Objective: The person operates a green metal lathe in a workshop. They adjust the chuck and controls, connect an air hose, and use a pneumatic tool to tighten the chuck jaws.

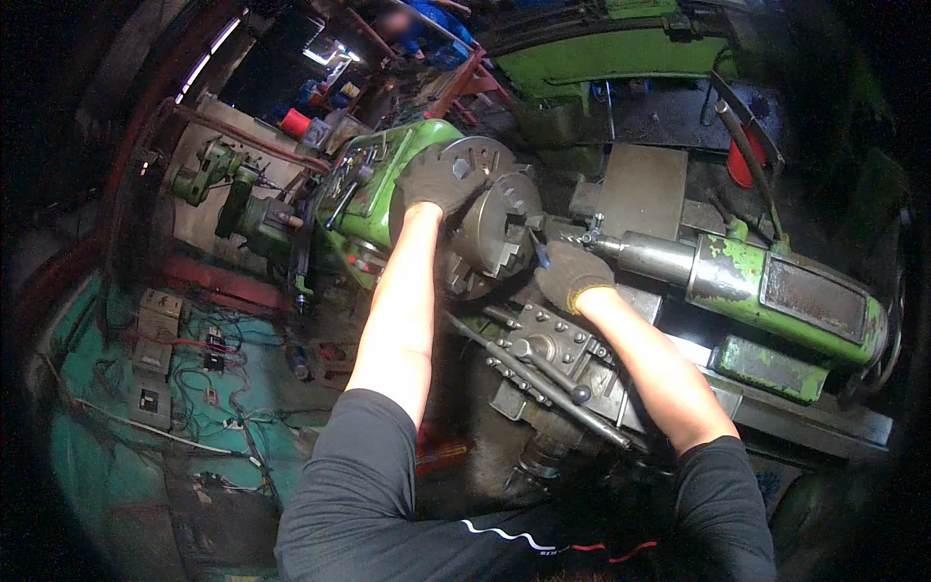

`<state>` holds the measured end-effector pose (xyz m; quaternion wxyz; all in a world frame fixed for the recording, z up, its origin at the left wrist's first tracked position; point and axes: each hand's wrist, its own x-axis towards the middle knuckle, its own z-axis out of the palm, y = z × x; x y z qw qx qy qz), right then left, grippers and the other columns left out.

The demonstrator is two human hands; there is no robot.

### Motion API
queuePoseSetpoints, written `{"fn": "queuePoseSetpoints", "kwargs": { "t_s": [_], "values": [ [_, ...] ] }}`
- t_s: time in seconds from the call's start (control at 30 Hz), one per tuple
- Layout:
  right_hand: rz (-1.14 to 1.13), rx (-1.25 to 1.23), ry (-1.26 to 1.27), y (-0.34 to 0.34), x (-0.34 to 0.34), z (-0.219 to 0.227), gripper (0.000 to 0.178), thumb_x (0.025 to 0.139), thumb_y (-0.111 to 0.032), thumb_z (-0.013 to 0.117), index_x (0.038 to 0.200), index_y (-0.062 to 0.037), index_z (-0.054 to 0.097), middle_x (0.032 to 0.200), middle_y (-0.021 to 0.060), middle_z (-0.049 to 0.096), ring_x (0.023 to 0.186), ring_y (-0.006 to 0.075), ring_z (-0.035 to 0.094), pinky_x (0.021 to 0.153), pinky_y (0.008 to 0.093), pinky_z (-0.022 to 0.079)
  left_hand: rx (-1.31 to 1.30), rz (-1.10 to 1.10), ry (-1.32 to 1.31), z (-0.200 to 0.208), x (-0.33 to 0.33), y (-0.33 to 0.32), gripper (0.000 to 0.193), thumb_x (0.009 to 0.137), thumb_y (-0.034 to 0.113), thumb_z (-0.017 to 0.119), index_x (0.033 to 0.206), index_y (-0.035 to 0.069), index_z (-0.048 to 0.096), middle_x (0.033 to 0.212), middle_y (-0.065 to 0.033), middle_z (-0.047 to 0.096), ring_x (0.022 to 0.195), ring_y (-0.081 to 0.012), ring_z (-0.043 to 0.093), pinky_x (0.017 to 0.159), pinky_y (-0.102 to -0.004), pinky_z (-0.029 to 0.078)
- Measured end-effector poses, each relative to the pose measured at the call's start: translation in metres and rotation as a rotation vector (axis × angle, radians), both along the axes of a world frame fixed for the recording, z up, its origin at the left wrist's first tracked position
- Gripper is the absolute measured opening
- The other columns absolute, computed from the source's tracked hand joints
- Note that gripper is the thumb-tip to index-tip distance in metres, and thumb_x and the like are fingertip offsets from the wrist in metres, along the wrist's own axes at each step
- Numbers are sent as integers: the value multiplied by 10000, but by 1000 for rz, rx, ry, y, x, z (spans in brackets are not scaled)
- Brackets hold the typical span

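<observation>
My left hand (436, 182), in a dark glove, grips the upper left rim of a large round lathe chuck (481, 153), its fingers bent over the edge. A smaller jawed chuck (480, 233) sits in front of the large one, its opening facing right. To the right of that opening is my gloved right hand (574, 274), closed round a thin blue-grey tool (541, 253). The tool's tip points up toward the jaws; its exact kind cannot be made out. Just above the right hand, a drill bit (580, 237) sticks out from the green tailstock (742, 281) toward the chuck.
Below my right forearm stands the tool post (553, 335) with bolts and a ball-ended lever (579, 394). The green headstock (373, 189) is at left. Cables and boxes lie on a green floor (92, 339) at lower left. A person in blue (441, 34) is in the background.
</observation>
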<state>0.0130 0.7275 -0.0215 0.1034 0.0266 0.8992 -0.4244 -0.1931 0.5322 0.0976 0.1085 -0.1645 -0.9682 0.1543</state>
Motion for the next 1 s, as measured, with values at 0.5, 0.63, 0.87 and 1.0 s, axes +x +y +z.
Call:
{"fn": "queuePoseSetpoints", "kwargs": {
  "t_s": [0.5,0.63,0.87,1.0],
  "values": [
    [19,-63,-26,-7,-16,-6,573,995,-403,638,1411,-18,723,1458,302,718,1377,464,688,1186,523,538,79,-16,42,-2,18,-14,931,935,818,700,1659,247,566,1692,-129,516,1551,-388,521,1263,-601,452],
    [-4,-95,63,-19,-22,-22,547,995,-408,658,1359,-7,737,1386,314,742,1316,488,708,1144,538,549,100,2,62,-3,25,-16,917,945,796,702,1652,227,568,1704,-131,500,1578,-393,482,1294,-595,413],
    [13,-106,58,-18,-19,-18,547,995,-395,652,1368,-4,737,1388,305,742,1328,487,700,1157,531,540,106,16,55,-4,30,-22,921,950,772,714,1663,212,556,1741,-147,457,1595,-418,451,1322,-590,375],
    [3,-100,29,-21,-25,-27,541,987,-386,654,1353,1,749,1391,307,744,1326,488,702,1156,528,543,117,12,75,-13,29,-29,933,950,766,716,1671,199,546,1736,-159,459,1596,-421,449,1328,-581,371]
  ]
}}
